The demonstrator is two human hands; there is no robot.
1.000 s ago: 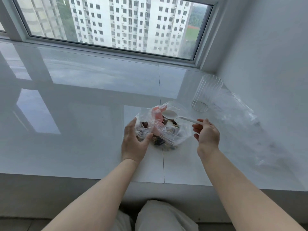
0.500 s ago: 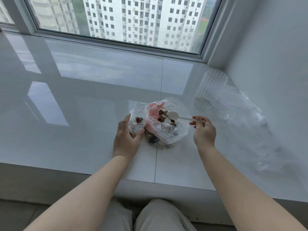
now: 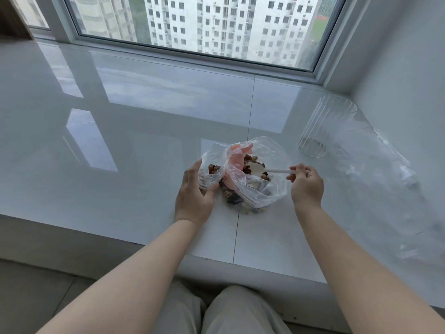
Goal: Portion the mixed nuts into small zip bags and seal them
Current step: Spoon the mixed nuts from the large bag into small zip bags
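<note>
- The person is sat at a glossy white windowsill (image 3: 144, 145), mid-scoop as far as I can judge – portioning is underway, sealing hasn't started on this one.
- Left hand (image 3: 192, 191) has its fingers and thumb curled round a small zip bag (image 3: 210, 172), holding its mouth up and open. A few brown nuts already sit inside it.
- Right hand (image 3: 305, 183) pinches the handle of a white plastic spoon (image 3: 258, 168) between thumb and fingertips. The bowl of the spoon is down inside the big clear bag (image 3: 262, 189), right among the mixed nuts (image 3: 250, 162).
- The big bag lies slumped on the sill, touching the small one; there's some pink plastic (image 3: 237, 156) bunched where the two meet – can't tell which bag it belongs to.
- Next move, I'd guess: lift a loaded spoon level, carry it left over that pink fold and tip it into the small bag without the floppy rim collapsing.
- Off to the right stands a ribbed clear glass (image 3: 325, 128), and loose clear plastic (image 3: 385, 169) lies along the wall – maybe more bags, hard to say.
</note>
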